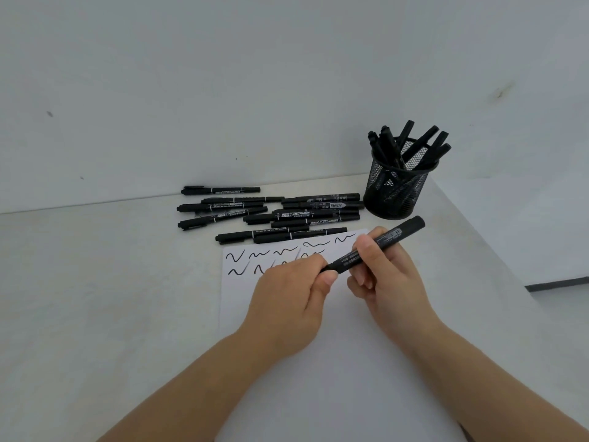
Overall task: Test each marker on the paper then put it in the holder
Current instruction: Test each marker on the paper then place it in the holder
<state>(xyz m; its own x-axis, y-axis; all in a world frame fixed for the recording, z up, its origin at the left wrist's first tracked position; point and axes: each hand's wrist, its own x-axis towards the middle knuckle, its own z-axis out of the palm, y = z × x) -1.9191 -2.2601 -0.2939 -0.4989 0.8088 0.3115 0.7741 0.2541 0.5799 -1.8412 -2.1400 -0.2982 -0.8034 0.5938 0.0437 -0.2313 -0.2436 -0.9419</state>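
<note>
Black marker (376, 247) is held slanted between both hands above the paper (318, 346). The right hand (387, 279) grips the barrel; the left hand (293, 295) pinches its lower end, probably to pull or press the cap. Untested markers (271, 215) lie beyond the left hand, the mesh holder (396, 189) beyond the right.

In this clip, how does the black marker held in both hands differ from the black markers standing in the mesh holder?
The thick black marker is held slanted above the white paper, the left hand pinching its lower end and the right hand gripping its barrel. The black markers in the round black mesh holder stand nearly upright, leaning on its rim, untouched. The held one shows its full length; those show only upper ends. All are black.
</note>
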